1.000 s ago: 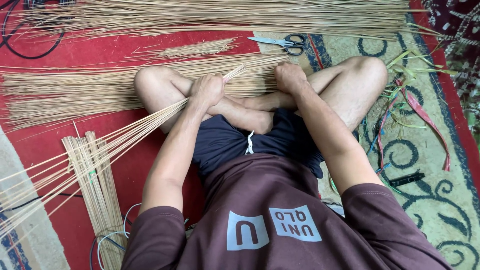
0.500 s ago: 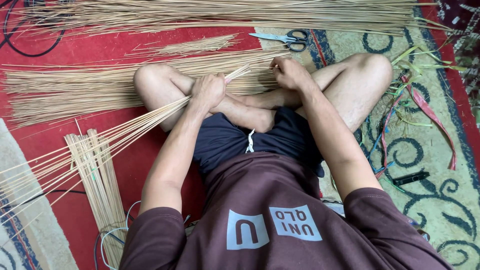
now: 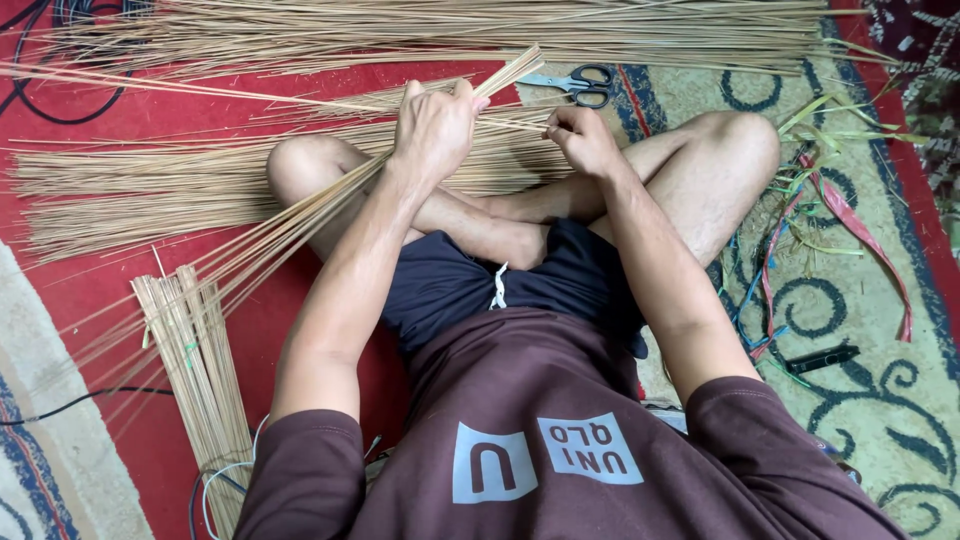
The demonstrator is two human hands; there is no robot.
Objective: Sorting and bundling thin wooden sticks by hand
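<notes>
Two bare hands at work over crossed legs, the person seated on a red patterned rug (image 3: 120,290). Left hand (image 3: 432,128) raised above the left knee, fingers curled tight round a bundle of thin tan sticks (image 3: 300,225); thumb pressed against the top. The bundle's short end pokes up past the fist toward the scissors; its long end fans out down and to the person's left, spreading wide over the rug. Right hand (image 3: 583,140) just beside it, above the shins, fingers bent and pinching a few single sticks (image 3: 515,125) that run across to the left fist. Cannot tell how many it pinches.

Loose sticks (image 3: 130,195) lie in long rows on the rug beyond the knees, with a further heap (image 3: 450,30) along the top edge. A tied flat bundle of sticks (image 3: 195,370) rests by the left thigh, nearly upright in the view. Black-handled scissors (image 3: 575,85) lie just past the hands, blades closed. Coloured ribbon strips (image 3: 840,210) in red, green and blue scattered by the right knee. A black cable (image 3: 50,100) loops at the far left corner.
</notes>
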